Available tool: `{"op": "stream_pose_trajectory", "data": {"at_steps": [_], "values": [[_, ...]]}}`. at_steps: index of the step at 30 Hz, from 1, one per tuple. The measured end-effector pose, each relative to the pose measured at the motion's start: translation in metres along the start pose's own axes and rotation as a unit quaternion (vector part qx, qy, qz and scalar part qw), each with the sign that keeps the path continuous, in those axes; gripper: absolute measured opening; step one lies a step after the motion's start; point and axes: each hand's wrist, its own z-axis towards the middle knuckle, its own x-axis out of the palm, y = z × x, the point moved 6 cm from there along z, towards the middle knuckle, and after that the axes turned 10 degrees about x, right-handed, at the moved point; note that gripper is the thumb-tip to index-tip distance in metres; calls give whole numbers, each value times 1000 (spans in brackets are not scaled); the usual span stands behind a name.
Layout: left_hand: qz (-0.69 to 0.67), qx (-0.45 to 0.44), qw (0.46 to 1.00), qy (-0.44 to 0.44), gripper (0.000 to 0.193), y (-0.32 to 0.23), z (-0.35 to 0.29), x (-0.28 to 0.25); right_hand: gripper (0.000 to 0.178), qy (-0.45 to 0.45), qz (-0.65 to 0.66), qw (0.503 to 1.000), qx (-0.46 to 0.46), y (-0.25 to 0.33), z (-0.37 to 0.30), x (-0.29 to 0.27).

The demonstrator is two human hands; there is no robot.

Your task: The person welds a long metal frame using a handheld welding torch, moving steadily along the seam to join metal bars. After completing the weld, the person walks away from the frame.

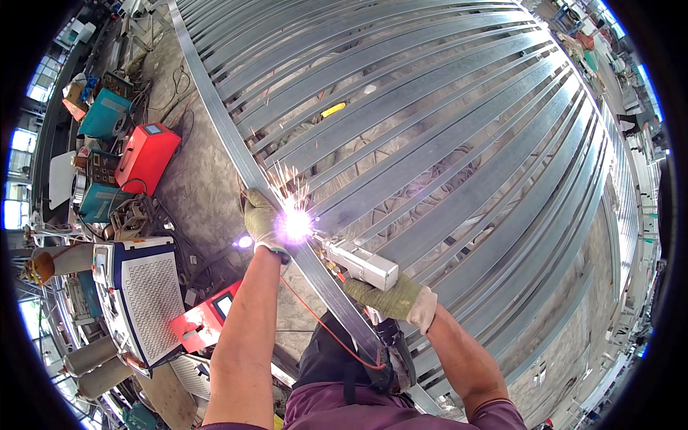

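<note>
Metal frame point(239, 148), concrete floor point(201, 161), red machine point(148, 159)

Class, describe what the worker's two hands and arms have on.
Both the left hand and right hand wear olive-green gloves with paler cuffs. The forearms are bare; a purple sleeve shows at the right elbow.

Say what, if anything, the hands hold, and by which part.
The gloved right hand holds the silver box-shaped metal torch near its rear end. The left hand is at the long grey metal bar; glare hides whether it grips.
</note>
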Motion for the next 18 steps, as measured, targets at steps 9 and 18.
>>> {"op": "stream_pose_trajectory", "data": {"at_steps": [9, 18], "values": [[70, -1, 998, 7, 69, 10, 8, -6, 62, 2, -12, 1000, 18, 3, -4, 0], [11, -17, 1000, 17, 67, 19, 10, -3, 64, -15, -5, 1000, -24, -2, -5, 0]]}}
